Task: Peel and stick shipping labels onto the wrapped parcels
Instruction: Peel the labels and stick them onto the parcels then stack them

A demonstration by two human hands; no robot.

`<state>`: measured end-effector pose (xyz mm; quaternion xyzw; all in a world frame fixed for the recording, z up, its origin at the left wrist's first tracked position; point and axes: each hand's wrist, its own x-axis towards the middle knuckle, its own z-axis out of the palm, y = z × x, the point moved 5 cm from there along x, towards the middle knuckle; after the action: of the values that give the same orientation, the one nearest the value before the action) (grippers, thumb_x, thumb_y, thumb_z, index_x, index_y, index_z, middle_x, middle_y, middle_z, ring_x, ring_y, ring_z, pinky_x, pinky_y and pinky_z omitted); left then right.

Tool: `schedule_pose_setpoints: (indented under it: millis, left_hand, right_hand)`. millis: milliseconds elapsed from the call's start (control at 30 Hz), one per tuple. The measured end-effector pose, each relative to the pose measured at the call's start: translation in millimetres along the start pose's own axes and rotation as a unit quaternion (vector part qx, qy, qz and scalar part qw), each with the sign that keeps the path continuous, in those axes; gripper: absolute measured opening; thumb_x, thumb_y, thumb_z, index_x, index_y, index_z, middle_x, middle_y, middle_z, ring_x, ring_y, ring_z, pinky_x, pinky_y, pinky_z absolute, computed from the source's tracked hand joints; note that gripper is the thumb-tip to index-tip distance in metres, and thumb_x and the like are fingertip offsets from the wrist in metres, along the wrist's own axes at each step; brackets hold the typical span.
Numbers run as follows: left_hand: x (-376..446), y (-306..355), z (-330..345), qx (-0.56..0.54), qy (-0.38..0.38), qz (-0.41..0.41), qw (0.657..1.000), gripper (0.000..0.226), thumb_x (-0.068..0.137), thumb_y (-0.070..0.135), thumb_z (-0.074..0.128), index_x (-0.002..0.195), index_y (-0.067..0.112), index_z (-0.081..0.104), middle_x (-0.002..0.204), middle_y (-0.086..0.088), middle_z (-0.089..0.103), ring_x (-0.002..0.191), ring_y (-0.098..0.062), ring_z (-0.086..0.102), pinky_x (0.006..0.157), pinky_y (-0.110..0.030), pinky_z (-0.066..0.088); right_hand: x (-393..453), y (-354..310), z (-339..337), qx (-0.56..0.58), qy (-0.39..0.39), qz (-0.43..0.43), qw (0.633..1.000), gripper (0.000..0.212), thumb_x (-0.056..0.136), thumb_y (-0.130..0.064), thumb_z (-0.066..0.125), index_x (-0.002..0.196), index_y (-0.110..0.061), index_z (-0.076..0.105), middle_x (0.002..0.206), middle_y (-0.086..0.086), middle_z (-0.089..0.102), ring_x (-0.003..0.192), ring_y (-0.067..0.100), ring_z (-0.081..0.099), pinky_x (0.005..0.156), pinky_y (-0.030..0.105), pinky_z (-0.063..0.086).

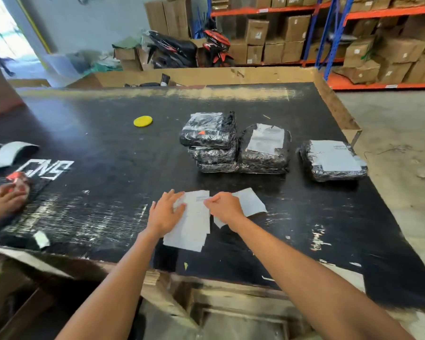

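- Label sheet (194, 217) lies flat near the table's (96, 143) front edge; thin, floppy paper, best taken at a corner.
- Left hand (166, 212) presses it, fingers straight.
- Right hand (225, 207) pinches its top edge, probably peeling.
- Parcels (263, 148) behind; table scuffed black, warehouse shelves (329, 11) beyond.

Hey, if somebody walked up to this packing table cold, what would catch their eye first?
Probably the two hands at the near edge: the left hand presses flat on a sheet of labels while the right hand pinches at its top edge. Behind them sit black wrapped parcels, stacked mid-table, with a bright yellow disc farther back left.
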<state>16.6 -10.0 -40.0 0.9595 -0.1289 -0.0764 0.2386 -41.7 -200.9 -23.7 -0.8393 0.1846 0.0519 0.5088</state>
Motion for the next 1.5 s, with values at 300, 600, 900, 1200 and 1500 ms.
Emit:
schedule_pose_setpoints:
  millis: [300, 600, 900, 1200, 1500]
  left_hand:
    - [-11, -3, 21, 0.099, 0.015, 0.007, 0.995, 0.057, 0.105, 0.051, 0.014, 0.159, 0.034, 0.013, 0.168, 0.007, 0.006, 0.155, -0.017, 0.0, 0.124, -0.047, -0.006]
    - [-9, -3, 18, 0.066, 0.018, 0.004, 0.998, 0.055, 0.108, 0.04, 0.012, 0.16, 0.024, 0.016, 0.168, 0.008, 0.01, 0.155, -0.014, 0.001, 0.125, -0.044, -0.006]
    - [11, 52, -9, 0.044, 0.142, 0.051, 0.988, 0.037, 0.104, 0.034, 0.042, 0.132, 0.016, 0.058, 0.141, -0.007, 0.055, 0.135, -0.025, 0.046, 0.117, -0.046, 0.026]
    - [15, 168, 19, -0.513, -0.074, 0.037, 0.854, 0.019, 0.091, 0.017, 0.071, 0.108, 0.008, 0.073, 0.105, -0.008, 0.078, 0.094, -0.024, 0.075, 0.081, -0.038, 0.061]
    - [20, 202, 32, -0.556, -0.146, 0.025, 0.818, 0.021, 0.087, 0.012, 0.076, 0.107, 0.007, 0.072, 0.105, -0.01, 0.077, 0.099, -0.027, 0.073, 0.086, -0.041, 0.059]
  right_hand:
    - [7, -2, 8, -0.003, 0.019, 0.088, 0.996, 0.033, 0.088, -0.035, 0.077, 0.113, -0.015, 0.074, 0.127, 0.006, 0.069, 0.119, 0.027, 0.062, 0.1, 0.038, 0.051]
    - [17, 3, -14, 0.077, 0.017, 0.063, 0.995, 0.019, 0.096, -0.022, 0.065, 0.084, -0.021, 0.05, 0.1, 0.006, 0.066, 0.082, 0.023, 0.062, 0.078, 0.038, 0.053]
    - [10, 22, -93, 0.203, 0.009, 0.021, 0.979, 0.017, 0.1, -0.013, 0.059, 0.113, -0.016, 0.068, 0.117, 0.005, 0.073, 0.106, 0.024, 0.07, 0.095, 0.046, 0.057]
    - [-15, 38, -142, 0.244, -0.023, -0.021, 0.969, 0.016, 0.093, -0.011, 0.071, 0.109, -0.012, 0.07, 0.109, 0.005, 0.075, 0.097, 0.018, 0.073, 0.075, 0.031, 0.06]
    - [-24, 49, -184, 0.25, 0.056, -0.084, 0.963, 0.01, 0.09, -0.009, 0.074, 0.098, -0.014, 0.074, 0.083, 0.001, 0.076, 0.07, 0.012, 0.067, 0.069, 0.022, 0.057]
